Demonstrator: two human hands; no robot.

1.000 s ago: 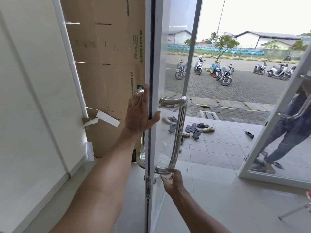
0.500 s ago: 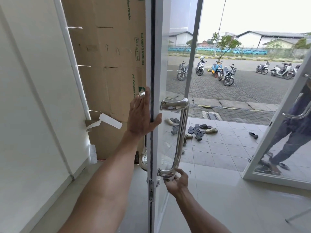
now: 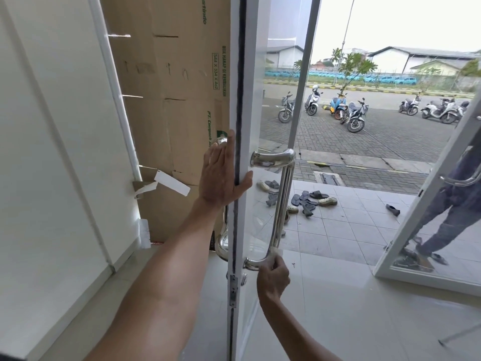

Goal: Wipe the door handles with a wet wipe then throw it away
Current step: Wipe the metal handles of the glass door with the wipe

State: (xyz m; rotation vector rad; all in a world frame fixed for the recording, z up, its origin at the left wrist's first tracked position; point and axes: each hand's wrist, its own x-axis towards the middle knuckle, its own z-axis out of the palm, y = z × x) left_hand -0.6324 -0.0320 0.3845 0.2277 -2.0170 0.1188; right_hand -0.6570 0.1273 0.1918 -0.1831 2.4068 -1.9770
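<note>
A white-framed glass door (image 3: 246,74) stands edge-on in front of me. A chrome pull handle (image 3: 282,199) runs down its right face, and its twin (image 3: 222,246) shows on the left face, mostly hidden by my arm. My left hand (image 3: 221,175) clamps the door's edge, fingers flat on the left side and thumb on the right. My right hand (image 3: 273,276) is closed around the lower bend of the right handle. I cannot make out a wet wipe under its fingers.
Stacked cardboard boxes (image 3: 169,100) fill the gap left of the door, beside a white wall (image 3: 52,152). A second glass door (image 3: 426,212) stands open at the right, with a person (image 3: 458,204) behind it. Sandals (image 3: 304,201) lie on the tiled porch; motorbikes (image 3: 355,118) are parked beyond.
My right hand has slid from under the handle's lower mount outward and up onto the bend. My left hand has kept its hold on the door edge.
</note>
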